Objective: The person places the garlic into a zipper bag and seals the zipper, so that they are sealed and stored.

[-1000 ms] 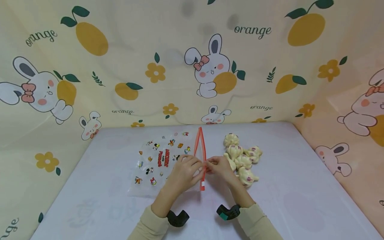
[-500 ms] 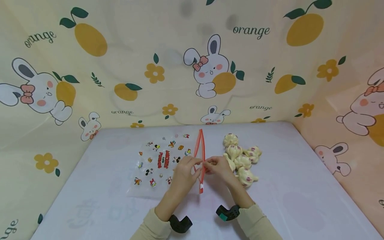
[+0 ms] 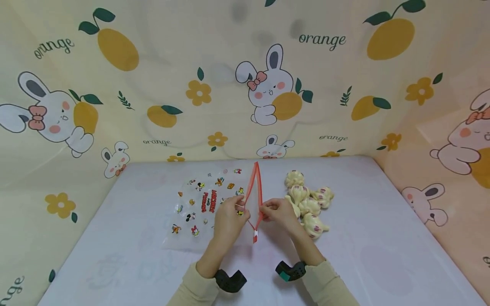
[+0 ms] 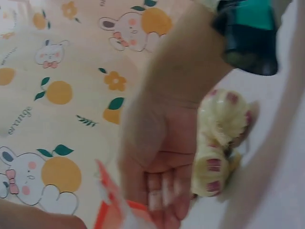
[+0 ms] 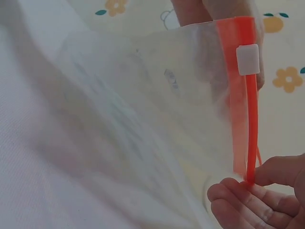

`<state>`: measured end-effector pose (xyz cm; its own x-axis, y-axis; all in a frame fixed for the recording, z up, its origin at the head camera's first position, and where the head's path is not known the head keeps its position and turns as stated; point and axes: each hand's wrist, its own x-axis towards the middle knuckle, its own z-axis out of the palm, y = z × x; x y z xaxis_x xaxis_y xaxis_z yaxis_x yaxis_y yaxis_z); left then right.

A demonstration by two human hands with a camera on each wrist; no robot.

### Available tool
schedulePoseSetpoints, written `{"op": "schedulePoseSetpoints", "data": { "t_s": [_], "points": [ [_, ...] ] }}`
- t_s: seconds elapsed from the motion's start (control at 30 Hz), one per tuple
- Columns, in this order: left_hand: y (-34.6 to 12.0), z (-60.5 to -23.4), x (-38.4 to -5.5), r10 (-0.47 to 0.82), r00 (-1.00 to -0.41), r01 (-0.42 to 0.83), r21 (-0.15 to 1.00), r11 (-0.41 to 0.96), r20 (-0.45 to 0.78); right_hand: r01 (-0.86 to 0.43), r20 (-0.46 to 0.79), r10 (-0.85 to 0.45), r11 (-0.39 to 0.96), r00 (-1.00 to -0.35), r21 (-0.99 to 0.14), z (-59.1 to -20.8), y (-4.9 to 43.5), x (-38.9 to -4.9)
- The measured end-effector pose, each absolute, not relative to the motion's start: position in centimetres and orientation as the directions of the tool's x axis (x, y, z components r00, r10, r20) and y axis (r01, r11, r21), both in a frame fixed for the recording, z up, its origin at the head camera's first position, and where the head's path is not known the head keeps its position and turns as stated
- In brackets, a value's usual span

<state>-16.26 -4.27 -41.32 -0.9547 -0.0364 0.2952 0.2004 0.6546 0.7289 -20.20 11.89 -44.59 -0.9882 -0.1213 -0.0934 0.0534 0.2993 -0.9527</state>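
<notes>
A clear zip bag point(image 3: 204, 223) with cartoon prints lies on the white table, its mouth edged by a red strip point(image 3: 260, 187) and facing right. That mouth is parted into a narrow diamond. My left hand point(image 3: 228, 219) pinches its left edge, while my right hand point(image 3: 281, 214) pinches the right edge between thumb and fingers. Near the close end of the strip sits a white slider point(image 5: 248, 60), clear of the fingers. In the left wrist view, the right hand's palm point(image 4: 178, 138) shows beside the red edge.
Several garlic bulbs point(image 3: 309, 206) lie clustered just right of my right hand. A patterned cloth point(image 3: 214, 76) with rabbits and oranges rises behind and beside the table point(image 3: 126, 272). Each wrist carries a black device point(image 3: 231, 281).
My left hand has shifted slightly left and now pinches the left edge. The bag's mouth stands wider apart than before. The right hand stays almost in place, holding the right edge.
</notes>
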Motion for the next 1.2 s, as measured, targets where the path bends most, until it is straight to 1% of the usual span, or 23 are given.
{"op": "schedulePoseSetpoints", "data": {
  "t_s": [0.13,0.23,0.37,0.5,0.7,0.8,0.87,1.0,1.1,1.2],
  "points": [
    [-4.6,-40.8,-16.4,-0.030,-0.971,0.165,0.760,0.628,0.235,0.055,-0.094,-0.121,0.291,-0.988,-0.955,-44.6,12.0,-20.2],
    [-4.8,-40.6,-16.4,-0.029,-0.977,0.140,0.737,0.661,0.212,0.048,-0.087,-0.124,0.289,-0.988,-0.956,-44.7,12.0,-20.2],
    [-5.1,-40.5,-16.4,-0.024,-0.977,0.137,0.705,0.696,0.214,0.055,-0.092,-0.114,0.298,-0.989,-0.953,-44.8,11.9,-20.2],
    [-5.5,-40.3,-16.4,-0.012,-0.980,0.144,0.745,0.651,0.199,0.069,-0.103,-0.095,0.309,-0.990,-0.948,-44.7,11.9,-20.2],
    [-6.4,-40.2,-17.1,0.001,-0.979,0.175,0.842,0.511,0.202,0.077,-0.109,-0.090,0.308,-0.990,-0.948,-44.5,12.0,-20.1],
    [-7.0,-40.2,-17.5,0.013,-0.986,0.160,0.907,0.391,0.168,0.095,-0.123,-0.073,0.308,-0.990,-0.947,-44.3,12.1,-20.1],
    [-7.4,-40.1,-17.8,0.027,-0.992,0.125,0.946,0.300,0.123,0.100,-0.126,-0.066,0.311,-0.990,-0.945,-44.2,12.2,-20.1],
    [-8.4,-39.9,-18.5,0.064,-0.998,-0.009,0.989,0.146,-0.019,0.096,-0.118,-0.053,0.305,-0.992,-0.947,-44.2,12.6,-20.2],
    [-9.0,-39.9,-18.9,0.115,-0.986,-0.114,0.993,0.034,-0.118,0.089,-0.111,-0.057,0.298,-0.992,-0.950,-44.2,12.8,-20.3],
    [-9.3,-39.9,-19.2,0.170,-0.974,-0.161,0.986,-0.037,-0.153,0.088,-0.111,-0.064,0.290,-0.992,-0.953,-43.8,13.0,-20.2]
  ]
}}
